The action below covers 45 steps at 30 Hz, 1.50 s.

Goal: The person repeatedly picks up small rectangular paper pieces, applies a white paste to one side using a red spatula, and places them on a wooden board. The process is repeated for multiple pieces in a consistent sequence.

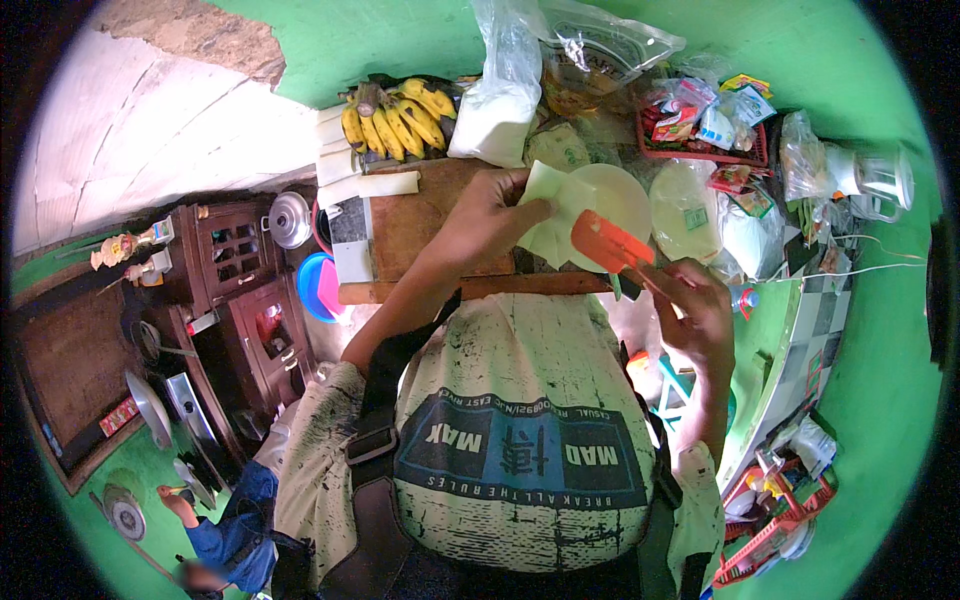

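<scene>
My left hand (pixel 491 214) pinches a pale, thin wrapper sheet (pixel 545 199) between thumb and fingers, above the table's front part. In my right hand (pixel 694 311) is an orange-red spatula (pixel 611 241), its flat blade close to the sheet's lower right edge. Whether blade and sheet touch I cannot tell. Behind them lies a round, pale translucent bowl or lid (pixel 626 199), partly covered by sheet and blade. A brown wooden board (pixel 409 232) lies under and left of my left forearm. A pale rolled strip (pixel 388 184) rests at its far left edge.
Bananas (pixel 405 120), a bag of white powder (pixel 491 120) and a large clear pouch (pixel 592 60) stand at the back. To the right are a red basket of packets (pixel 705 150) and a bagged pale round stack (pixel 684 214). Another person (pixel 240 525) is at lower left.
</scene>
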Tool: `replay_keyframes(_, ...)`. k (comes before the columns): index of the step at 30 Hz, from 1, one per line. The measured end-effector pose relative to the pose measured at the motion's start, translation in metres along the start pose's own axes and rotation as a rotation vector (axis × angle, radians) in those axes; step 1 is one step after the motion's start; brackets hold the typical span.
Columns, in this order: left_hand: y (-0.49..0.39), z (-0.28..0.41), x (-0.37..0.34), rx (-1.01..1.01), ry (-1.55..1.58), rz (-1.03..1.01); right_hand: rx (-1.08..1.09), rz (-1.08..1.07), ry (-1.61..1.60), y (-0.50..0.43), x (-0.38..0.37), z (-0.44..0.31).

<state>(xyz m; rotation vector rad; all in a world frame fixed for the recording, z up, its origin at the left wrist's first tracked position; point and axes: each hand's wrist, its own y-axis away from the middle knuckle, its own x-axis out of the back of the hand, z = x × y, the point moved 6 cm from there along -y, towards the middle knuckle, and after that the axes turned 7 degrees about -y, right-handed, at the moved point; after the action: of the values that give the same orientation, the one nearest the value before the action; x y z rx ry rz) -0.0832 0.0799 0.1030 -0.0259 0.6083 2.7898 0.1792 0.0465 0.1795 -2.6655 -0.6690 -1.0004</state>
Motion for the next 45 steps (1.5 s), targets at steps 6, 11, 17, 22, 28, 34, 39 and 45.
replay_keyframes(6,0.004,0.005,0.001,-0.003,0.023,-0.007,0.051,0.004,0.008,-0.005,0.003,-0.001)
replay_keyframes(11,0.004,0.009,0.012,0.003,-0.008,0.066,0.042,-0.039,-0.022,0.006,-0.016,-0.012)
replay_keyframes(17,0.000,0.009,0.018,-0.031,-0.037,0.109,-0.042,-0.118,0.010,0.010,-0.003,-0.032)
replay_keyframes(22,0.005,0.019,0.013,-0.038,-0.059,0.109,0.106,0.119,0.024,0.003,0.007,-0.033)
replay_keyframes(28,0.007,0.021,0.020,-0.015,-0.044,0.101,0.103,-0.042,0.201,0.000,-0.025,-0.034)
replay_keyframes(34,0.005,0.015,0.035,-0.164,-0.187,0.184,0.130,0.088,0.220,0.008,-0.002,-0.028)
replay_keyframes(39,0.011,0.023,0.016,-0.085,-0.121,0.058,0.144,0.181,0.046,-0.019,-0.006,-0.033)
replay_keyframes(45,0.022,0.020,0.034,-0.130,-0.024,0.111,0.106,0.115,0.124,-0.013,-0.004,-0.005)
